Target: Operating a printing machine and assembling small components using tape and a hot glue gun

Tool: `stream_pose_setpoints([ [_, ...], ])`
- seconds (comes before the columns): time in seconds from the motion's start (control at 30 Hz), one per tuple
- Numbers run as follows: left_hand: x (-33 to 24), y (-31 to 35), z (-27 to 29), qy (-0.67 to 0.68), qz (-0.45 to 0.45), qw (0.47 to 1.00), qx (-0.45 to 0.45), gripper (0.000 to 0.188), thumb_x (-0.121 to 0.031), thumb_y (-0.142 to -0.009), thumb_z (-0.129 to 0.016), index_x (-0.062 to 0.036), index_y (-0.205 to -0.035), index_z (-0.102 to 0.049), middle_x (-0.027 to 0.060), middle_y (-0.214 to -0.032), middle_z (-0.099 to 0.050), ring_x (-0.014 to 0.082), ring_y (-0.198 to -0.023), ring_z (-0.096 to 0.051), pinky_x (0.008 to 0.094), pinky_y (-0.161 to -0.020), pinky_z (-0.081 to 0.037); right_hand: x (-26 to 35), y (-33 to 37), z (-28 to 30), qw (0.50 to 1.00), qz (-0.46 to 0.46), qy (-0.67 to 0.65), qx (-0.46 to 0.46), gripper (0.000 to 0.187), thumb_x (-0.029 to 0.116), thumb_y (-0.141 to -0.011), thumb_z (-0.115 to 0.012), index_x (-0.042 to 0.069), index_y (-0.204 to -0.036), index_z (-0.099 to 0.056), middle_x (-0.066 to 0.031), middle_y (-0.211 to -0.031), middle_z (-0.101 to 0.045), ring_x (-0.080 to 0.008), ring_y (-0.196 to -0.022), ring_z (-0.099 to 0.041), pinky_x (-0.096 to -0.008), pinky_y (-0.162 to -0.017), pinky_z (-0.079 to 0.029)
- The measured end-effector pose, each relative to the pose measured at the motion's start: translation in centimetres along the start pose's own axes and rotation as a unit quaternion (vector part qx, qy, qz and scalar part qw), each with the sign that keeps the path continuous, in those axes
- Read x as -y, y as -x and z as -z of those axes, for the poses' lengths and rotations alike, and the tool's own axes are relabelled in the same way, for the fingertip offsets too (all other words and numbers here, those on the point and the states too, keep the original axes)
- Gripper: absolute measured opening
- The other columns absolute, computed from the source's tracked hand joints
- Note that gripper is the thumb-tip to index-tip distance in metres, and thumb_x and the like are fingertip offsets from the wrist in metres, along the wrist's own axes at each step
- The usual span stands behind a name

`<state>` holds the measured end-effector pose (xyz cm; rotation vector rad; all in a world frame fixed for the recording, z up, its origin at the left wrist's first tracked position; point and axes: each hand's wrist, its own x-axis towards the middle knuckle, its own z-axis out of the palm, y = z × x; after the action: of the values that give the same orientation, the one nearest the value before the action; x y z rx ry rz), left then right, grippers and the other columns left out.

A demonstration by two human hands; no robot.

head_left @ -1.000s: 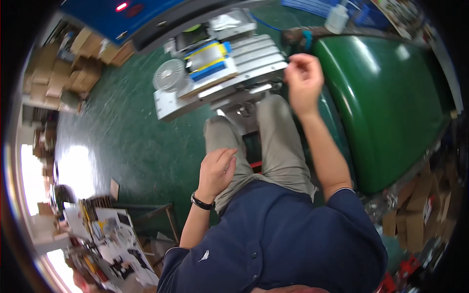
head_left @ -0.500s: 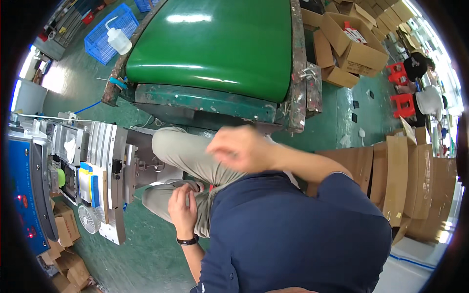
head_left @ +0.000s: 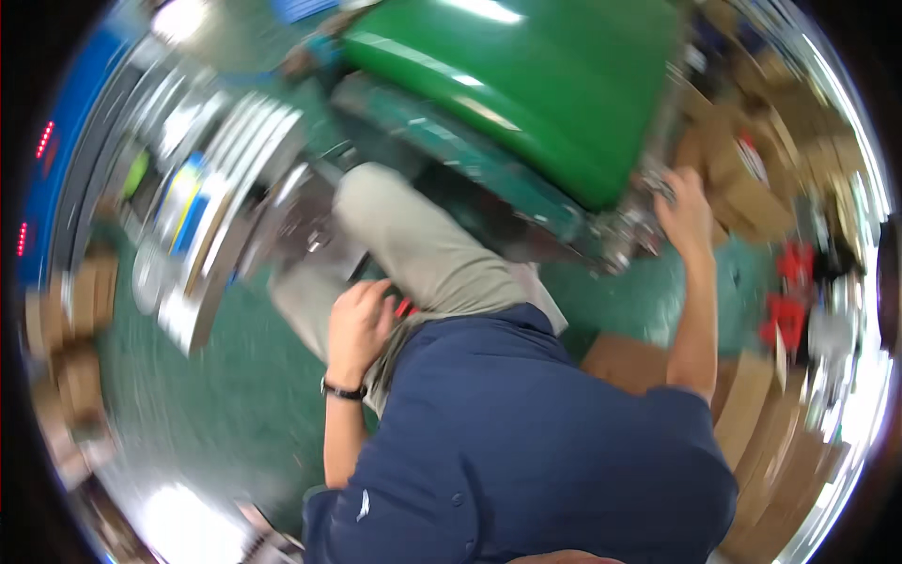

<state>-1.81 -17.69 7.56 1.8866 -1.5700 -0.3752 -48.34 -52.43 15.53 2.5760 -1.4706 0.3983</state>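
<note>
My right hand is stretched out to the right front corner of the green conveyor belt. Its fingers are bent at small silvery metal pieces on the belt's side frame; blur hides what they grip. My left hand, with a dark band on its wrist, rests by my left thigh in loosely curved fingers, thumb apart, and nothing shows in it. A small red thing lies close to it, at my lap.
At left stands a printing machine with a blue control panel and a small white fan. Cardboard boxes are piled at the far right, with more cardboard beside me. Red stools stand further right.
My right hand has swung from over my lap out to the right, to the conveyor's corner. My view has turned left, blurring the scene. My left hand has stayed near my thigh.
</note>
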Motion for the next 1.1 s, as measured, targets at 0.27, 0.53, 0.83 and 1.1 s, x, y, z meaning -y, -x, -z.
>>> stream_pose_setpoints([
  [0.27, 0.6, 2.0, -0.6, -0.037, 0.003, 0.997, -0.067, 0.028, -0.012, -0.096, -0.075, -0.0078, -0.124, -0.074, 0.0076, -0.111, -0.074, 0.03, -0.09, -0.07, 0.0374, -0.079, -0.055, -0.5, 0.6, 2.8, 0.992, 0.059, -0.036, 0.105, 0.022, 0.006, -0.089, -0.07, 0.004, -0.109, -0.06, -0.014, -0.119, -0.06, -0.0368, -0.107, -0.061, -0.0436, -0.097, -0.051],
  [0.53, -3.4, -0.9, 1.8, 0.297, 0.046, 0.949, -0.097, 0.021, -0.009, -0.099, -0.075, -0.0057, -0.12, -0.077, 0.0082, -0.104, -0.076, 0.0217, -0.088, -0.07, 0.0329, -0.082, -0.057, 23.2, -2.9, 3.4, 0.878, 0.04, -0.475, 0.051, 0.029, -0.007, -0.085, -0.074, 0.006, -0.107, -0.062, -0.008, -0.115, -0.069, -0.0181, -0.088, -0.06, -0.0303, -0.078, -0.053],
  [0.83, -2.5, -0.8, 7.5, 0.635, 0.144, 0.689, -0.32, 0.025, -0.004, -0.097, -0.083, 0.0005, -0.122, -0.078, 0.0051, -0.106, -0.078, 0.0099, -0.088, -0.069, 0.0226, -0.082, -0.057, 45.1, -6.1, 3.4, 0.628, 0.259, -0.656, 0.33, 0.033, -0.011, -0.085, -0.076, 0.003, -0.114, -0.069, -0.0097, -0.116, -0.068, -0.0144, -0.089, -0.062, -0.0258, -0.08, -0.053],
  [1.1, -0.4, 0.5, 8.7, 0.596, 0.117, 0.718, -0.341, 0.026, -0.004, -0.096, -0.084, -0.0003, -0.12, -0.077, 0.0044, -0.105, -0.077, 0.01, -0.09, -0.069, 0.0228, -0.084, -0.058, 47.2, -8.7, 2.2, 0.634, 0.272, -0.597, 0.409, 0.034, -0.01, -0.092, -0.078, -0.005, -0.125, -0.069, -0.0103, -0.107, -0.075, -0.0158, -0.089, -0.069, -0.0249, -0.083, -0.055],
])
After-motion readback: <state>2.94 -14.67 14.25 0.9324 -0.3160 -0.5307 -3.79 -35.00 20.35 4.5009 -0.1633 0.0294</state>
